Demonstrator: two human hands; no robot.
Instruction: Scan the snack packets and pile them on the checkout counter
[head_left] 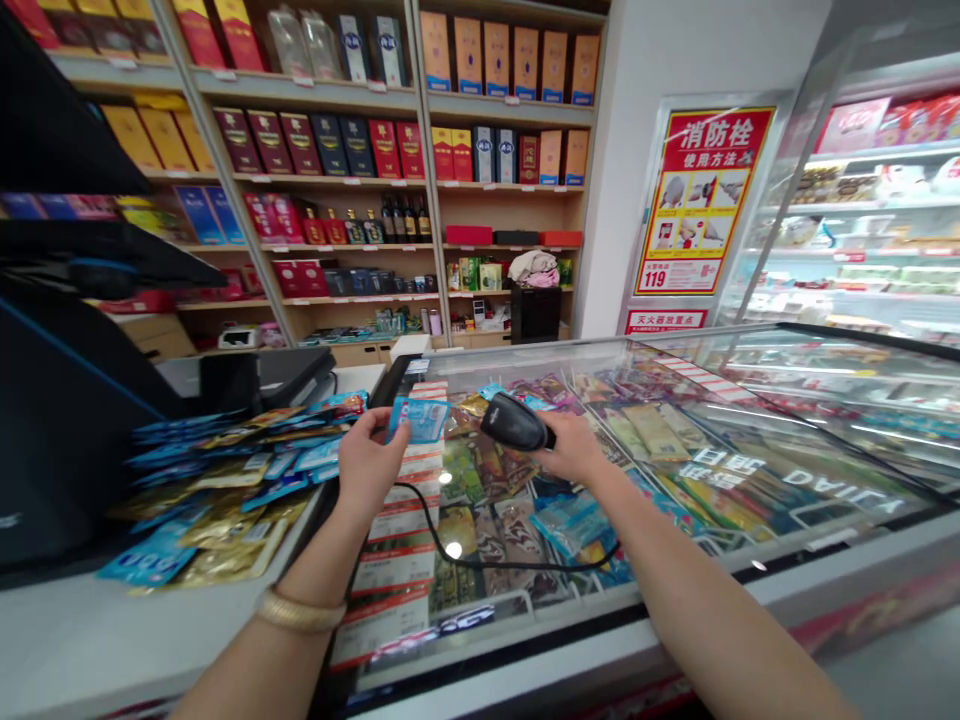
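Observation:
Between the thumb and fingers of my left hand (pixel 371 455) is a small blue packet (pixel 421 420), held up over the left end of the glass-topped freezer (pixel 525 365). My right hand (pixel 574 447) grips a black barcode scanner (pixel 515 422) by its handle, with its head pointing left toward the packet and a gap between them. The scanner's black cable (pixel 510 566) loops down across the glass. Left of my left hand, a heap of blue and gold packets (pixel 232 470) lies on the white counter (pixel 67 640).
A dark checkout machine (pixel 60 420) stands at the left behind the heap. Frozen treats in wrappers (pixel 517 520) lie under the freezer glass. Shelves of boxed bottles (pixel 360 150) line the back wall, beside a red fire-hydrant poster (pixel 705 200). A lit refrigerated display (pixel 877 200) is at right.

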